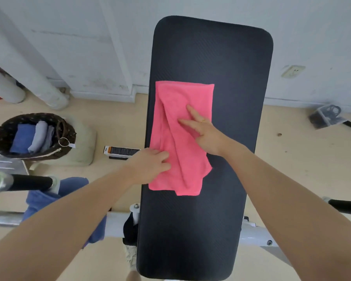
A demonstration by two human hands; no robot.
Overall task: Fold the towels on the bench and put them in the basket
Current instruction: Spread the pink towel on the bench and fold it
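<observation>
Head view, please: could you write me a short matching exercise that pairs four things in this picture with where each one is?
Things:
1. pink towel
2. basket
3. blue towel
4. wall socket

Places:
A. inside the basket, beside grey folded cloth
B. on the floor, left of the bench
C. low on the wall, right of the bench
D. on the black bench pad, under both hands

Pairs: 1-D, 2-B, 3-A, 4-C

The left hand touches the towel's left edge; the right hand presses with straight fingers on top.
</observation>
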